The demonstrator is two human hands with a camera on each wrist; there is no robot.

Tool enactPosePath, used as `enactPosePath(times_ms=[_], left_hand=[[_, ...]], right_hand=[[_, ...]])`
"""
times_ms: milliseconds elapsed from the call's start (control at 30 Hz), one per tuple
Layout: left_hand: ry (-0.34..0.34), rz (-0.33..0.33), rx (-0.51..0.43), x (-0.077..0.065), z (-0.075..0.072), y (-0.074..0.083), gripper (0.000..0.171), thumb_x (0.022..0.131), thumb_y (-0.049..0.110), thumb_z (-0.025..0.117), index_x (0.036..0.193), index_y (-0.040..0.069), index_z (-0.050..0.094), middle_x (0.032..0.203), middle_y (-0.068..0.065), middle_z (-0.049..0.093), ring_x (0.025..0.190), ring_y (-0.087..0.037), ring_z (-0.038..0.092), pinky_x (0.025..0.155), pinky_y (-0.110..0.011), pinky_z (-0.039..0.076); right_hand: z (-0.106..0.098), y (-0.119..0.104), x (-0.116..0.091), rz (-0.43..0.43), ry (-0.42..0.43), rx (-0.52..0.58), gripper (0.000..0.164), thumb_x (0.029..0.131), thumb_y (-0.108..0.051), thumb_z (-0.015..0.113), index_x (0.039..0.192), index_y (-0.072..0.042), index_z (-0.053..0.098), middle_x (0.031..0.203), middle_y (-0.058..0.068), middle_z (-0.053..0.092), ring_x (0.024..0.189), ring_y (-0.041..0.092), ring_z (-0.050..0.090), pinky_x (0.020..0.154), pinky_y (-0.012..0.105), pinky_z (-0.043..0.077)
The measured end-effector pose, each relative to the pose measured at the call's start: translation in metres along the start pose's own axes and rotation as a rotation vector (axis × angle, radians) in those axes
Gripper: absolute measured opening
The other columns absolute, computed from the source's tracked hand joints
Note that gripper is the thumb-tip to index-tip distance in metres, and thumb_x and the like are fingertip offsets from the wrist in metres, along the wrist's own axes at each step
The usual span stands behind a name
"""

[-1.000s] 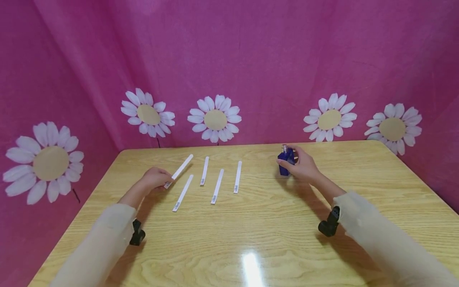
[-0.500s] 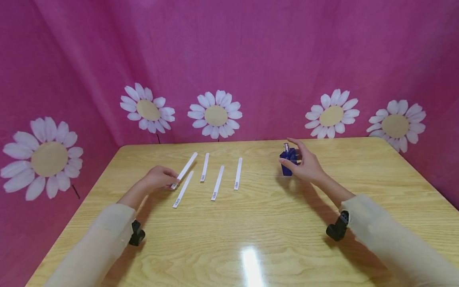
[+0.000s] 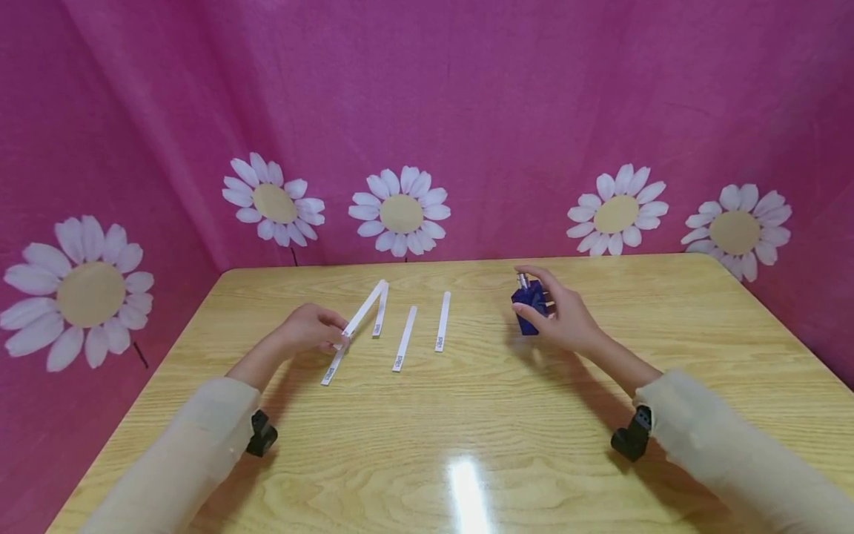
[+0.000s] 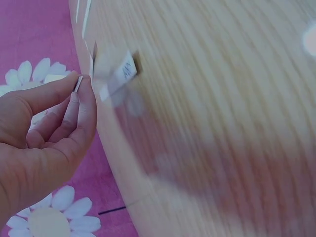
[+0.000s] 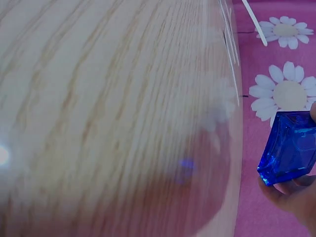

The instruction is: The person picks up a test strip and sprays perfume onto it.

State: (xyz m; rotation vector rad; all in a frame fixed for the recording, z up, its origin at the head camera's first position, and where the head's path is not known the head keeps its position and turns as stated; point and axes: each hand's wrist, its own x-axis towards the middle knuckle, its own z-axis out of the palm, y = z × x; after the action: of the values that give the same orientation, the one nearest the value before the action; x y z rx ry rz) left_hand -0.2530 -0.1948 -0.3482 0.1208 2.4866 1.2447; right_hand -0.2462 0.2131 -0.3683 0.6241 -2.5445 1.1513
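My left hand (image 3: 310,328) pinches the labelled end of a white perfume test strip (image 3: 365,308) between thumb and fingers. The strip is held above the table, slanting away to the right. In the left wrist view the thumb and forefinger meet on its thin edge (image 4: 78,84). Below it lies another test strip (image 3: 329,373), partly covered by the held one. My right hand (image 3: 567,315) grips a dark blue glass perfume bottle (image 3: 529,305), raised off the table and slightly tilted. The forefinger reaches over the bottle's silver sprayer top (image 3: 523,280), and the thumb lies along its near side.
More white test strips lie apart on the wooden table (image 3: 427,437): one close by (image 3: 380,319), one in the middle (image 3: 405,339) and one further right (image 3: 443,321). A pink curtain (image 3: 507,133) with daisies stands behind the table's far edge.
My left hand has moved right with the pinched strip, now over the neighbouring ones. The right forefinger lifted from the bottle's top, then came back over it; the bottle has tilted slightly left.
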Motion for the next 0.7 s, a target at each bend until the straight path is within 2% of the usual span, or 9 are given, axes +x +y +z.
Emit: enactPosePath(times_ms=[167,333,467,700], left_hand=[[0.013,0.020,0.011,0.001,0.006,0.009,0.030,0.086,0.004,0.066,0.110,-0.013,0.063,0.084,-0.007,0.068,0.065,-0.004,0.060,0.073,-0.030,0.059],[0.008,0.043,0.025,0.002,0.009,0.015,0.029,0.085,0.003,0.068,0.109,-0.012,0.064,0.081,-0.005,0.069,0.064,-0.004,0.059,0.069,-0.025,0.056],[0.002,0.053,0.036,0.002,0.011,0.019,0.029,0.084,0.003,0.068,0.109,-0.011,0.065,0.085,-0.009,0.070,0.065,-0.004,0.059,0.069,-0.024,0.056],[-0.006,0.049,0.030,0.000,0.016,0.029,0.030,0.085,0.004,0.069,0.111,-0.010,0.065,0.099,-0.020,0.070,0.069,-0.005,0.063,0.081,-0.034,0.059]], right_hand=[[0.000,-0.009,-0.001,0.006,-0.014,-0.001,0.056,0.089,-0.017,0.068,0.140,-0.017,0.043,0.110,0.020,0.067,0.089,0.031,0.068,0.057,0.022,0.054],[0.001,-0.018,-0.001,-0.002,-0.028,-0.001,0.056,0.088,-0.018,0.068,0.139,-0.019,0.044,0.109,0.020,0.067,0.092,0.032,0.068,0.059,0.021,0.054],[0.002,-0.025,-0.001,-0.048,-0.031,-0.021,0.054,0.087,-0.018,0.070,0.136,-0.017,0.047,0.108,0.019,0.068,0.093,0.033,0.069,0.057,0.026,0.054],[0.009,-0.038,0.002,-0.131,-0.011,-0.027,0.051,0.086,-0.017,0.072,0.133,-0.013,0.051,0.111,0.015,0.068,0.088,0.024,0.069,0.077,0.042,0.060]])
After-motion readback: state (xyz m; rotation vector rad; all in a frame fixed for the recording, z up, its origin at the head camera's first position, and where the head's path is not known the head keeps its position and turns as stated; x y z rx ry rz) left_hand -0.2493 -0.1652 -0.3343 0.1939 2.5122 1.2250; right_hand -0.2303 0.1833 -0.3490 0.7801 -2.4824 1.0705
